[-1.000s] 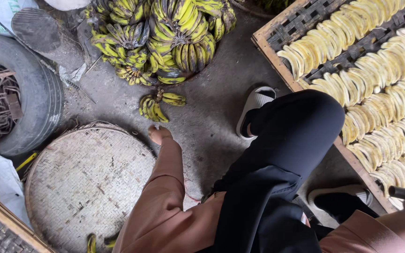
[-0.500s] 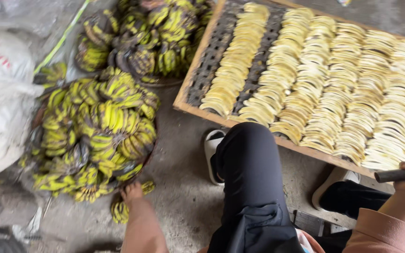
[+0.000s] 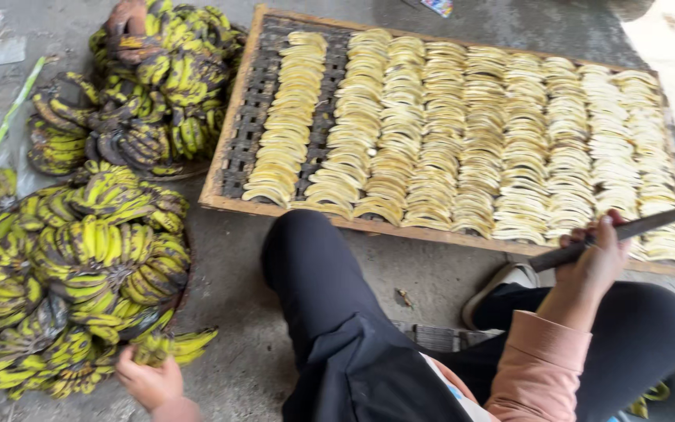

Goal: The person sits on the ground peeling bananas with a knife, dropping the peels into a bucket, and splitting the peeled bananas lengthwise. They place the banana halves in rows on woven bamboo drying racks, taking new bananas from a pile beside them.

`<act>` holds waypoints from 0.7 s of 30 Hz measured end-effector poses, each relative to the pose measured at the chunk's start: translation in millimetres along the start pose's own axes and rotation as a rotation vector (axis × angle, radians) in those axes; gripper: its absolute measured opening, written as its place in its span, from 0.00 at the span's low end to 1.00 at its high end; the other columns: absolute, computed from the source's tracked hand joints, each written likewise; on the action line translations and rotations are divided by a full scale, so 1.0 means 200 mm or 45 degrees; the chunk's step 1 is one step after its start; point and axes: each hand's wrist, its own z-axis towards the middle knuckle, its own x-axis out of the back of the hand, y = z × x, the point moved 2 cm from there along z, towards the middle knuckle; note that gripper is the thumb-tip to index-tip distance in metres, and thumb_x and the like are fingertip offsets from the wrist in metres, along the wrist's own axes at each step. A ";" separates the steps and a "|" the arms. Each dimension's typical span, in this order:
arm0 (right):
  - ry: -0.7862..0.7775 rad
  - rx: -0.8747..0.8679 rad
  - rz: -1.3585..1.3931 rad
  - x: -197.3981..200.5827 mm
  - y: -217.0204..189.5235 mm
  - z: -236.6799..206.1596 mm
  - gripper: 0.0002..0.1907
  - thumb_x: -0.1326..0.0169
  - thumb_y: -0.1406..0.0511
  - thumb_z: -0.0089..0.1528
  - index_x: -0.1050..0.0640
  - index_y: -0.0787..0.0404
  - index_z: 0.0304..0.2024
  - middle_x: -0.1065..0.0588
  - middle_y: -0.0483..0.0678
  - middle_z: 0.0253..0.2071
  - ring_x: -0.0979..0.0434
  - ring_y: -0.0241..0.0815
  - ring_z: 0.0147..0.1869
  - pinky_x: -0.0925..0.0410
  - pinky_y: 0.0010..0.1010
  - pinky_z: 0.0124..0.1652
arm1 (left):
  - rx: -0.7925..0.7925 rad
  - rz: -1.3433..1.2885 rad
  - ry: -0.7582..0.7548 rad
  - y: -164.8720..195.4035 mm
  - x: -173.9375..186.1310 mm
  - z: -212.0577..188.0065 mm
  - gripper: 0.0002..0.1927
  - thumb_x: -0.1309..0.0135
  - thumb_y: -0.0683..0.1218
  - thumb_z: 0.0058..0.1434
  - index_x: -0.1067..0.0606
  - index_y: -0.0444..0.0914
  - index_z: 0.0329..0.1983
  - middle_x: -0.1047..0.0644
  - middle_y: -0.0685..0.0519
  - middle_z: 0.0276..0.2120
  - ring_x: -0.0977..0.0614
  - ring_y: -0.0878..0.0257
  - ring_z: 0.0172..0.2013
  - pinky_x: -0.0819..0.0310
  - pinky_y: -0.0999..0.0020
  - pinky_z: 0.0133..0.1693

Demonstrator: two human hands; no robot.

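The left hand reaches to the near edge of the banana pile on the floor, its fingers curled around a small yellow-green bunch that sticks out past the fingertips. The right hand is clenched on a knife, blade pointing right over the near edge of the tray of peeled slices.

Person wears salmon-pink long sleeves ending just behind each bare hand, black trousers, dark apron over lap, pale slip-on shoe.
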 end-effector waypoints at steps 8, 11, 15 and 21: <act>-0.065 0.007 -0.130 -0.05 -0.20 -0.16 0.15 0.49 0.67 0.72 0.31 0.55 0.61 0.36 0.40 0.30 0.35 0.31 0.28 0.39 0.25 0.26 | -0.623 -0.655 0.097 1.23 0.55 0.58 0.16 0.41 0.38 0.74 0.36 0.31 0.55 0.29 0.43 0.50 0.23 0.54 0.53 0.29 0.59 0.61; -0.345 -0.105 -0.267 -0.13 -0.22 -0.25 0.19 0.49 0.66 0.70 0.29 0.63 0.63 0.29 0.42 0.34 0.36 0.28 0.23 0.40 0.24 0.22 | -0.853 -0.840 0.058 1.73 0.65 0.59 0.20 0.40 0.38 0.76 0.39 0.34 0.59 0.30 0.47 0.50 0.23 0.56 0.54 0.28 0.64 0.61; -0.677 -0.323 -0.432 -0.17 -0.21 -0.37 0.24 0.48 0.63 0.66 0.28 0.65 0.64 0.21 0.42 0.47 0.34 0.26 0.25 0.37 0.22 0.23 | -1.022 -1.363 -0.232 2.29 0.48 0.43 0.23 0.38 0.36 0.72 0.40 0.38 0.58 0.30 0.50 0.48 0.23 0.59 0.51 0.26 0.67 0.59; -0.956 -0.429 -0.324 -0.02 -0.13 -0.28 0.30 0.41 0.57 0.60 0.29 0.62 0.63 0.20 0.38 0.51 0.35 0.26 0.24 0.38 0.21 0.22 | -0.743 -2.023 -1.291 2.78 -0.17 -0.18 0.16 0.39 0.37 0.63 0.34 0.39 0.48 0.27 0.53 0.44 0.21 0.60 0.51 0.22 0.62 0.56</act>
